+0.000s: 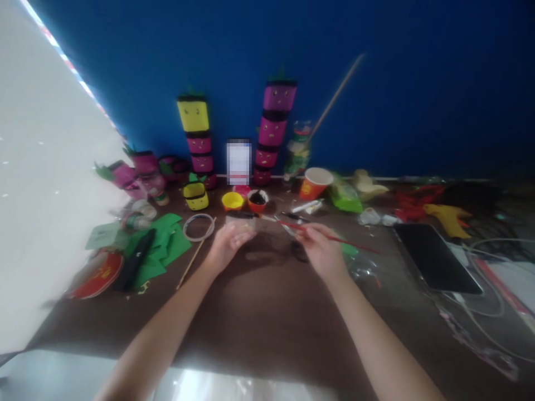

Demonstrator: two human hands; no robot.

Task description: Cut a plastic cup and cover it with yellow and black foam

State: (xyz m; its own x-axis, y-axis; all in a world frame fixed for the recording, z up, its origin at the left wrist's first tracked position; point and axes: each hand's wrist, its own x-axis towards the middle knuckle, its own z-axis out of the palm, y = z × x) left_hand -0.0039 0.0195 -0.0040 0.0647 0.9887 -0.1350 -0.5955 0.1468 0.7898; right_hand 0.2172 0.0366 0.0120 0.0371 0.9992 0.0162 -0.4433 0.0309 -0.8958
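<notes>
In my right hand (320,245) is a thin paintbrush (343,240) with a red handle, its fingers closed around it. The brush's tip points left, at or very near the black edge of a small pale piece (241,221). Curled fingers of my left hand (233,238) hold that piece from below; blur hides its exact kind. Just beyond my hands stand a small cup of black paint (258,201) and a cup of yellow paint (232,201). A roll of clear tape (199,228) and a wooden stick (196,253) lie left of my left hand.
Against the blue wall stand a yellow-topped stack (194,116) and a purple stack (273,129), both with drawn faces. Green paper (161,250) lies left. To the right are a paper cup (315,184), a yellow glue gun (449,219) and a tablet (437,257) with a cable.
</notes>
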